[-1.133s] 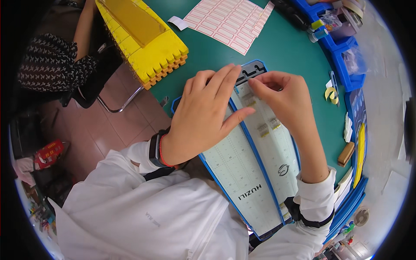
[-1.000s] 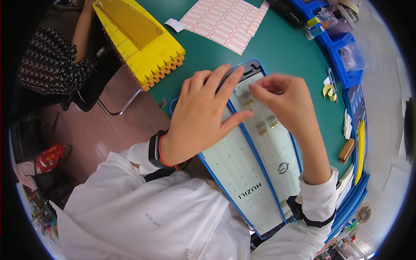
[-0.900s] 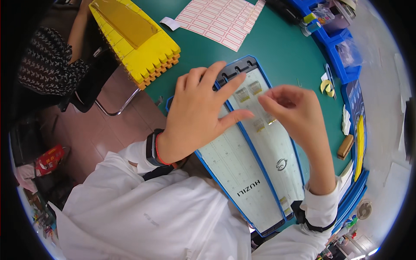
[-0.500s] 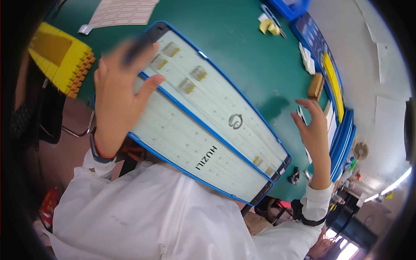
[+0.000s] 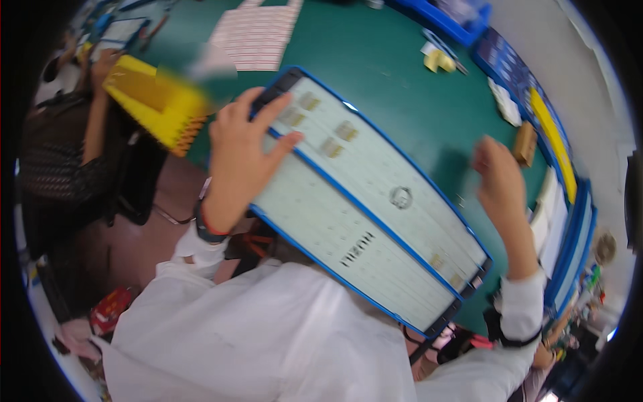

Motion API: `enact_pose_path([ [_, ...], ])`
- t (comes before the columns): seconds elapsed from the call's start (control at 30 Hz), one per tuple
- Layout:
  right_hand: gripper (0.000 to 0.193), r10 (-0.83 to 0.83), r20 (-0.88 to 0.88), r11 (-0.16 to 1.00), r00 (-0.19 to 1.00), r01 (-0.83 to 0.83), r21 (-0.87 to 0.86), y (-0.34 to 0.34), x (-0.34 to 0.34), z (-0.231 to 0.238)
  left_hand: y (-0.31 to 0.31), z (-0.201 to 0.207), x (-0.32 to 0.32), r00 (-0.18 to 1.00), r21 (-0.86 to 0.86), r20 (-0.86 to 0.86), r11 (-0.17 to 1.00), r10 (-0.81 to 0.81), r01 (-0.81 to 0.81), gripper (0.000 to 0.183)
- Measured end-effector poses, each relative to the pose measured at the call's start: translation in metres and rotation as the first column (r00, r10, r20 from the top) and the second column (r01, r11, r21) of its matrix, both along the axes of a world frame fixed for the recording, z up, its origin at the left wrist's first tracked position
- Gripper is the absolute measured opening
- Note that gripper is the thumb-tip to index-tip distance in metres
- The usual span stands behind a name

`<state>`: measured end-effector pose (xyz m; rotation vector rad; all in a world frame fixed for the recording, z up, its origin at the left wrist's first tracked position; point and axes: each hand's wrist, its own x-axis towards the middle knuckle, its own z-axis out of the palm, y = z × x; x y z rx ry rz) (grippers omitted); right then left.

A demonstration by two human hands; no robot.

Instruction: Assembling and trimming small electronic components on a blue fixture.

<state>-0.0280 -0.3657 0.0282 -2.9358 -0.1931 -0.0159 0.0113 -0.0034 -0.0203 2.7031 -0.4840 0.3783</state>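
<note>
A long board (image 5: 315,208) with two whitish panels in blue frames and black ends slants across the green table's near edge, above my lap. Several small yellowish-grey pieces (image 5: 331,147) show on its upper panel. My left hand (image 5: 241,144) lies over the board's far left end, thumb and forefinger spread apart on it, with the other fingers past the edge. Off the board's right side hangs my right hand (image 5: 501,181), fingers bent and smeared by motion. Whether it holds anything cannot be made out.
A yellow piece with orange teeth (image 5: 157,100) sits at left, near another person's arm (image 5: 97,124). Farther back lies a red-lined sheet (image 5: 258,37). A blue bin (image 5: 462,23), crumpled white paper (image 5: 504,102), a brown block (image 5: 526,144) and blue strips (image 5: 573,248) line the right side.
The whole view has shifted, so the board appears farther right and lower. My right hand's spread fingers have curled. My left fingers, blurred before, now rest at the board's end.
</note>
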Motion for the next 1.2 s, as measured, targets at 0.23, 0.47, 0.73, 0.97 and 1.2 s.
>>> enact_pose_path([
  [0.23, 0.036, -0.17, -0.053, 0.911, 0.984, 0.178, 0.371, 0.032, -0.086, 0.037, 0.003, -0.004, 0.001, 0.995, 0.143, 0.085, 0.988, 0.054, -0.066, 0.047],
  [0.47, 0.041, -0.242, -0.271, 0.934, 0.932, 0.299, 0.194, 0.051, -0.094, 0.014, -0.097, 0.032, -0.073, 0.829, -0.085, -0.224, 0.858, -0.513, 0.507, 0.079],
  [0.73, 0.032, -0.275, -0.147, 0.93, 0.95, 0.302, 0.211, 0.046, -0.099, 0.056, -0.137, 0.015, -0.118, 0.712, -0.183, -0.344, 0.787, -0.612, 0.589, 0.081],
  [0.97, 0.036, -0.611, 0.39, 0.769, 0.688, 0.633, 0.087, 0.055, -0.178, 0.178, -0.137, 0.014, -0.111, 0.73, -0.1, -0.266, 0.771, -0.63, 0.629, 0.072],
  [1.2, 0.038, -0.869, 0.138, 0.488, 0.475, 0.777, 0.398, 0.007, -0.227, 0.128, -0.14, 0.015, -0.113, 0.76, -0.033, -0.202, 0.78, -0.618, 0.625, 0.061],
])
